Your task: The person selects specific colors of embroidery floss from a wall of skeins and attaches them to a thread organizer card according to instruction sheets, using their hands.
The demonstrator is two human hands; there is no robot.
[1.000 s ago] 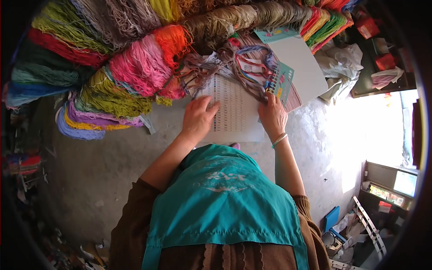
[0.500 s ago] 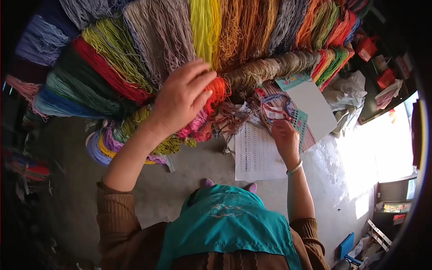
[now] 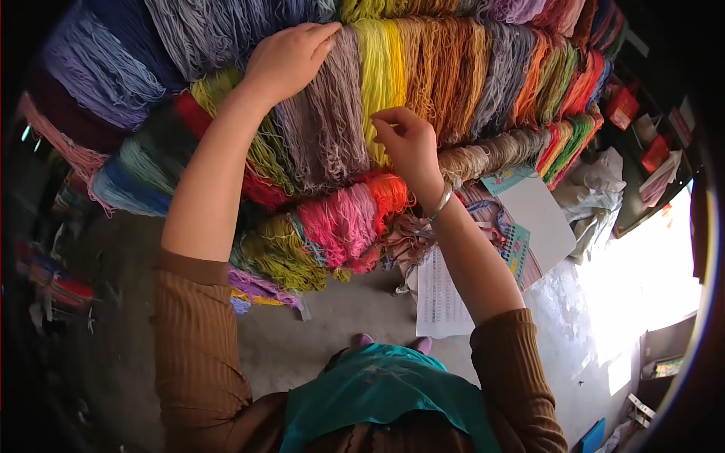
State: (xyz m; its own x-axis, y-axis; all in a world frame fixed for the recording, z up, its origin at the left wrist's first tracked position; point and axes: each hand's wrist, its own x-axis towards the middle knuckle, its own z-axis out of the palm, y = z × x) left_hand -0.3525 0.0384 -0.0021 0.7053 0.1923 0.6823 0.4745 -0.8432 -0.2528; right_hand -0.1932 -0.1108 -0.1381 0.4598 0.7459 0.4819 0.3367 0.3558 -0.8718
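My left hand (image 3: 291, 64) lies over the top end of the grey-mauve yarn hank (image 3: 336, 113), fingers stretched out flat along it. To its right hangs a bright yellow yarn hank (image 3: 381, 57). In front of that yellow yarn is my right hand (image 3: 409, 147), its fingers curled in toward the thumb. Whether a strand sits between those fingertips is too small to see. Brown and rust yarn hanks (image 3: 442, 72) hang just beyond the right hand. Below the hands are a pink hank (image 3: 340, 226) and an orange-red hank (image 3: 391, 195).
Blue hanks (image 3: 109, 72) hang at the left, and olive yarn (image 3: 279, 253) at the lower edge. A printed sheet (image 3: 442, 298), a spiral-bound card book (image 3: 516, 249) and a grey board (image 3: 536, 215) lie at the right. Pale plastic bags (image 3: 600, 189) stand beyond them.
My left hand has moved up onto the top of the grey-mauve hank. My right hand has left the card book and come up and left to the yellow yarn. The view has shifted.
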